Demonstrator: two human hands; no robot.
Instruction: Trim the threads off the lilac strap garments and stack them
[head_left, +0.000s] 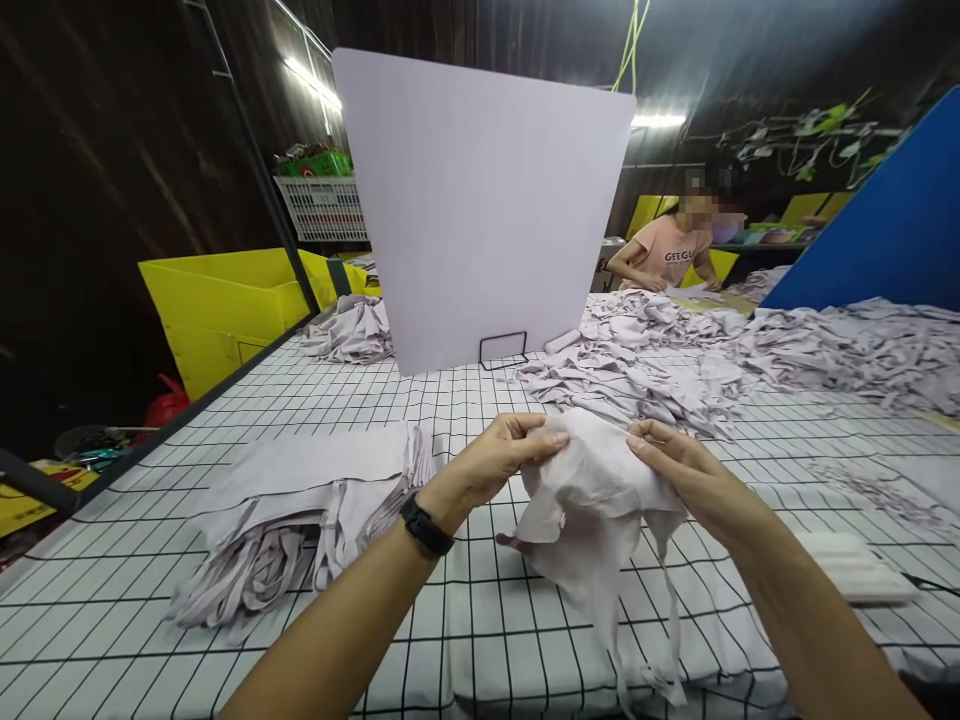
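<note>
Between my two hands hangs a pale piece of fabric (592,500) with thin straps trailing toward the table's near edge. My left hand (502,455) pinches its upper left edge between thumb and fingers. The upper right edge is gripped the same way by my right hand (679,465). A dark band (426,525) circles my left wrist. To the left of my hands lies a stack of similar pale cloth pieces (315,480), flat on top, with straps bundled at its front.
A checked cloth covers the table (375,670). Beyond my hands stands a white board (487,210) on a wire stand (502,350). Heaps of pale cloth (637,370) spread right. Yellow bins (217,310) flank the left edge. A co-worker (671,245) handles cloth near a blue panel (877,220).
</note>
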